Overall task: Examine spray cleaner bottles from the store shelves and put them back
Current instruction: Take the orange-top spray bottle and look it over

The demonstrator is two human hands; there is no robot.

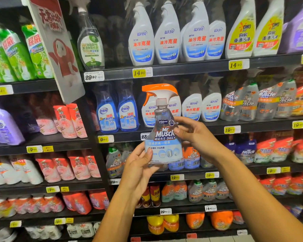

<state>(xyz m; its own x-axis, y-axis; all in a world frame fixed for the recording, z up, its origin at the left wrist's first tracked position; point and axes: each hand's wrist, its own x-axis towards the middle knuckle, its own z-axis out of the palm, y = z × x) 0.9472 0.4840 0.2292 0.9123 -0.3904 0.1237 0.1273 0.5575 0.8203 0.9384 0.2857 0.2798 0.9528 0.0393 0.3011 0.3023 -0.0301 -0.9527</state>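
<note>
I hold the clear orange-trigger Mr Muscle spray bottle (163, 137) upright, label facing me for reading, left hand (138, 165) gripping its base, right hand (194, 135) pinching its side

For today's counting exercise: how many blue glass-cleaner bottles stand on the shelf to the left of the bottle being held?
2. One blue bottle is on the left and a second blue bottle is right beside it, on the shelf above the 9.90 tag. More may be hidden behind them.
</note>
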